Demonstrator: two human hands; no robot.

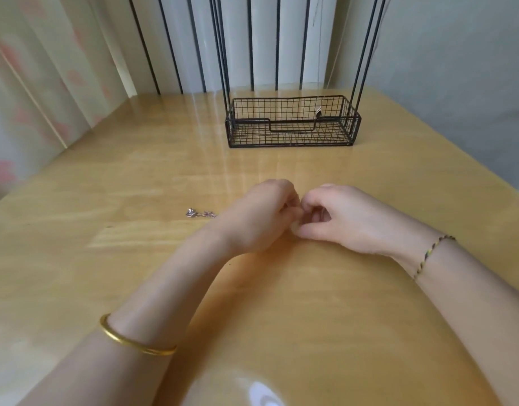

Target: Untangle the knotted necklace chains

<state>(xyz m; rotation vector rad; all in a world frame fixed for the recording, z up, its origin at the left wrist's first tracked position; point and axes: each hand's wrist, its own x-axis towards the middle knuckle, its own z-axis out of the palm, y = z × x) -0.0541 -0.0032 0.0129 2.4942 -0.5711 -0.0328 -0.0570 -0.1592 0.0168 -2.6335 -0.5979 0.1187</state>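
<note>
My left hand (257,216) and my right hand (337,216) rest on the wooden table (106,259), fingertips curled and meeting at the middle. What they pinch between them is hidden by the fingers. A small silvery bit of necklace chain (200,213) lies on the table just left of my left hand and runs behind it. A gold bangle sits on my left forearm and a braided cord bracelet on my right wrist.
A black wire basket (293,133) with tall thin rods stands at the back of the table, a thin thread with a small pendant (319,112) hanging inside it. Curtains hang on the left, a grey wall on the right.
</note>
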